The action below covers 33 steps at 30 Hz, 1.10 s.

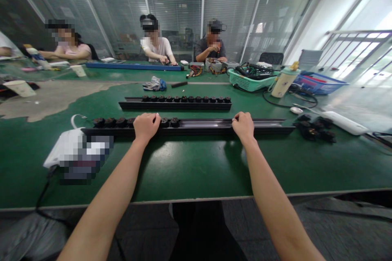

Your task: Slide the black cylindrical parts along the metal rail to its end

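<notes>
A long black rail (208, 125) lies across the green table (190, 171) in front of me. Several black socket modules (112, 122) sit in its left part; its right part is bare channel. My left hand (146, 125) is closed over the rail among the modules. My right hand (243, 125) is closed on the rail's bare stretch further right. A second black rail (175, 104), filled with several modules, lies parallel just behind. A pile of loose black modules (315, 128) lies past the near rail's right end.
A white device (65, 147) with a cable lies at the left, a white power strip (344, 122) at the right. A green basket (249, 79) of cables, a cream jug (283, 81) and a blue tray (320, 82) stand behind. Three people work at the far side.
</notes>
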Tool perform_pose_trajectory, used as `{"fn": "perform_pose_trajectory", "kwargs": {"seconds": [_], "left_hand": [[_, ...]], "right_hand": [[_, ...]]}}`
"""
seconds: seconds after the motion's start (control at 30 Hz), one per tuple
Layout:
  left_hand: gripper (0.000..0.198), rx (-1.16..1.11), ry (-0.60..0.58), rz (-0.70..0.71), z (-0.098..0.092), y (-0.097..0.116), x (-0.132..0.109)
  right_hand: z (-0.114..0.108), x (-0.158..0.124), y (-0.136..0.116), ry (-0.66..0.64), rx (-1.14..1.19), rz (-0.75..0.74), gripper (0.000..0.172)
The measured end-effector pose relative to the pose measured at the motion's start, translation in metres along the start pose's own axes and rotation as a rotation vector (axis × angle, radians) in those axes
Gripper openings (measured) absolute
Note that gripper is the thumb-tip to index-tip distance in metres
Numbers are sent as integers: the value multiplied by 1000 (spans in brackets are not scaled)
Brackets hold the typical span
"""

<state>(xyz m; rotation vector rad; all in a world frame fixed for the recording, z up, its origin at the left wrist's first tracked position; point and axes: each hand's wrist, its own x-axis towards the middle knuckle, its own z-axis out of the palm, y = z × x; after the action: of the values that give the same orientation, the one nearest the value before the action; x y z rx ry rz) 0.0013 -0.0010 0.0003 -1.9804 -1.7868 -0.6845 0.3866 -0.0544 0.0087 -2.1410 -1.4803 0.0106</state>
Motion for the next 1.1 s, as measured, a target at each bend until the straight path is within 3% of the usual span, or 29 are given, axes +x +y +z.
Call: {"fn": "perform_pose_trajectory", "kwargs": {"seconds": [1.1], "left_hand": [[52, -4, -8, -8, 0, -1, 0]], "right_hand": [[-4, -2, 0, 27, -8, 78, 26]]}}
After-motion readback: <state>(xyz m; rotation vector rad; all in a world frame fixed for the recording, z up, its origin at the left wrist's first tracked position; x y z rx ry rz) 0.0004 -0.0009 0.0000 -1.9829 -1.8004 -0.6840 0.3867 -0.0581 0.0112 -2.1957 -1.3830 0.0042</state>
